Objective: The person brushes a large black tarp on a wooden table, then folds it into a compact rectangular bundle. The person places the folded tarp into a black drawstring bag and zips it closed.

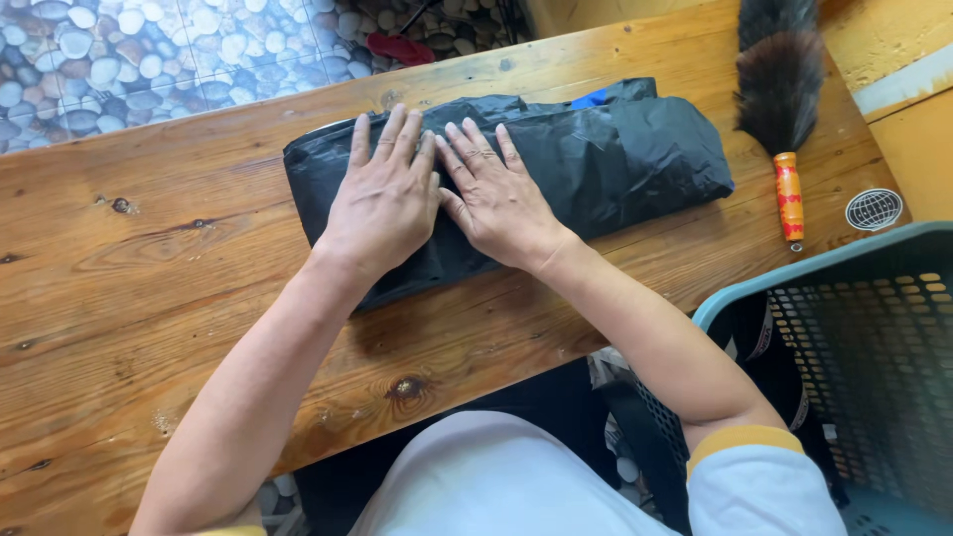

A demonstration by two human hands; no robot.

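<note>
On the wooden table [149, 298], a folded black garment [596, 154] is pressed flat under the left hand [382, 203] and right hand [496, 203], fingers spread open, its right end left unsmoothed.

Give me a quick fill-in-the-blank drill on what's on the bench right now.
1. Both hands, left hand and right hand, press flat on a folded ____ garment.
2. The garment lies on a ____ table.
3. The feather duster has an ____ handle.
4. The mesh laundry basket stands at the person's ____ side.

Missing words: black; wooden; orange; right
</note>
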